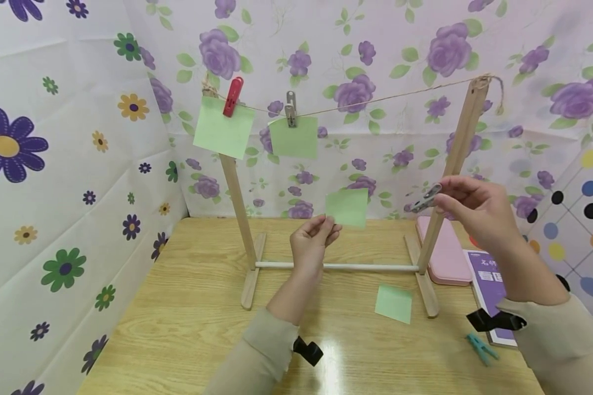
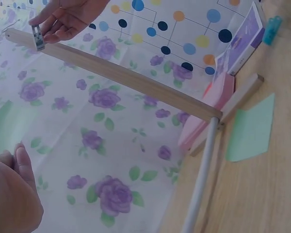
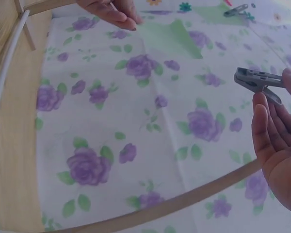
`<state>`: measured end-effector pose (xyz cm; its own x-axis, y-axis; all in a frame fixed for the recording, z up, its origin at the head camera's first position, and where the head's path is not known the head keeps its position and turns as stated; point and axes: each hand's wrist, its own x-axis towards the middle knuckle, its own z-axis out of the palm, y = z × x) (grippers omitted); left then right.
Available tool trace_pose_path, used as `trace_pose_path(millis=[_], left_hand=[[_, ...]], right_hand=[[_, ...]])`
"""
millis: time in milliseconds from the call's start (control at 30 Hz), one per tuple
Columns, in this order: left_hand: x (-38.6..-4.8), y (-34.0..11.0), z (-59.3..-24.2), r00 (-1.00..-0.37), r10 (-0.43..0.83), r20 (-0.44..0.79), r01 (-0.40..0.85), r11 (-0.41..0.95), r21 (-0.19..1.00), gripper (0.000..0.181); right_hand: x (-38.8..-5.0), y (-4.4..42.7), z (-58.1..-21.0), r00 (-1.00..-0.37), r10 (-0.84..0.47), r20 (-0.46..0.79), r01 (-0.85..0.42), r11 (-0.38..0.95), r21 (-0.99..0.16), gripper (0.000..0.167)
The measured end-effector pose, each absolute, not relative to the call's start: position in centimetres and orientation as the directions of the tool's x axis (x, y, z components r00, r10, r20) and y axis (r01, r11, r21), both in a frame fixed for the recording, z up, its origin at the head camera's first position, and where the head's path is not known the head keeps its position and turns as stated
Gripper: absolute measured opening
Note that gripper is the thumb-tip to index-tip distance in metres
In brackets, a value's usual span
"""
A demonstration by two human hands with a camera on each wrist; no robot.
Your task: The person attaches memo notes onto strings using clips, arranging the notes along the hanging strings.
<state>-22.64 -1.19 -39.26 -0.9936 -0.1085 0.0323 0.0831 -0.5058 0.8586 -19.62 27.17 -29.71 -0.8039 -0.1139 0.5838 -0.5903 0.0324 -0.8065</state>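
Observation:
My left hand (image 1: 310, 244) pinches the lower left corner of a green paper square (image 1: 348, 207), raised in front of the wooden stand. To its right, my right hand (image 1: 481, 211) holds a grey clothespin (image 1: 426, 198) between thumb and fingers, near the right post. The right wrist view shows this clothespin (image 3: 259, 80) with its jaws toward the paper. On the twine (image 1: 375, 101) above hang two more green papers: the left one (image 1: 222, 134) under a red clothespin (image 1: 233, 97), the other (image 1: 294, 142) under a grey clothespin (image 1: 290, 109).
Another green paper (image 1: 393, 303) lies on the table (image 1: 178, 329) by the right foot of the stand. At the right are a pink case (image 1: 445, 252), a purple-and-white book (image 1: 489, 274) and a teal clothespin (image 1: 482, 349). A white rod (image 1: 365, 267) joins the wooden posts low down.

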Motion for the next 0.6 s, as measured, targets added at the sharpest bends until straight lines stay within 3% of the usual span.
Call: trace_pose_path(millis=[433,600], left_hand=[[-23.5,-0.4,-35.8,-0.983,-0.155,0.099,0.171,-0.570,0.804,0.012],[-23.8,0.0,-34.7,-0.975,-0.188,0.121,0.212,-0.602,0.770,0.010]], right_hand=[[-20.7,23.5,-23.4,-0.686,-0.153,0.711,-0.726,0.207,-0.656,0.008],[-21.1,22.1,-20.8,-0.621,-0.175,0.764,-0.783,0.180,-0.595,0.007]])
